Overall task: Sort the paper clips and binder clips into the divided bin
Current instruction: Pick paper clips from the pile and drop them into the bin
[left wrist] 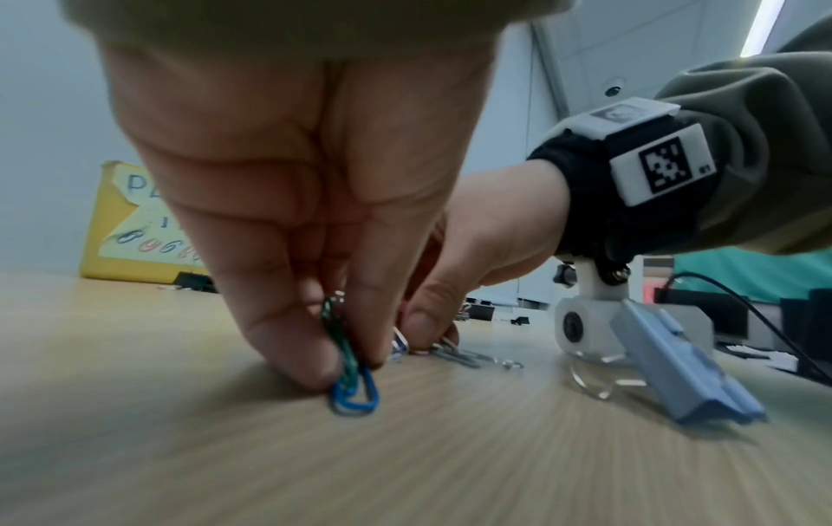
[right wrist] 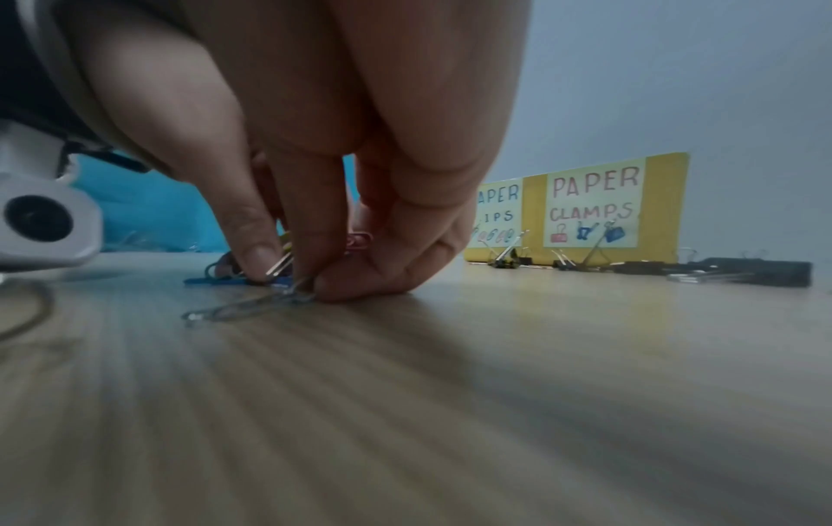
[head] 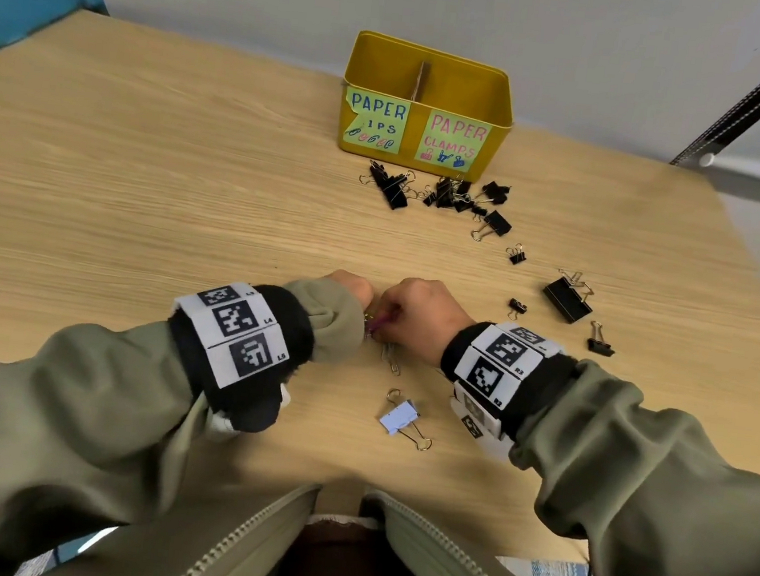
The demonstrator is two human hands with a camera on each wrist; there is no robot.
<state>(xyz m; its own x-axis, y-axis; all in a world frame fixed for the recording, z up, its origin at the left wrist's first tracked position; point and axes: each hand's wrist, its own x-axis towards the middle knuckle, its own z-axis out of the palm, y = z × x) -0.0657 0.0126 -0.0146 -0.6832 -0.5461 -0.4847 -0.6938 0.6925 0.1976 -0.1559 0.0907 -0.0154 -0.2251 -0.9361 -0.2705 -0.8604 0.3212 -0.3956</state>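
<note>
Both hands meet at the table's middle over a small heap of paper clips. My left hand pinches green and blue paper clips against the wood. My right hand holds pink paper clips in its curled fingers while its fingertips pinch a silver paper clip lying on the table. Another silver clip lies just below the hands. The yellow divided bin stands at the back, labelled PAPER CLIPS on the left and PAPER CLAMPS on the right. Several black binder clips lie before it.
A pale blue binder clip lies near me between the wrists. More black binder clips, one large, trail down the right side of the wooden table. A wall stands behind the bin.
</note>
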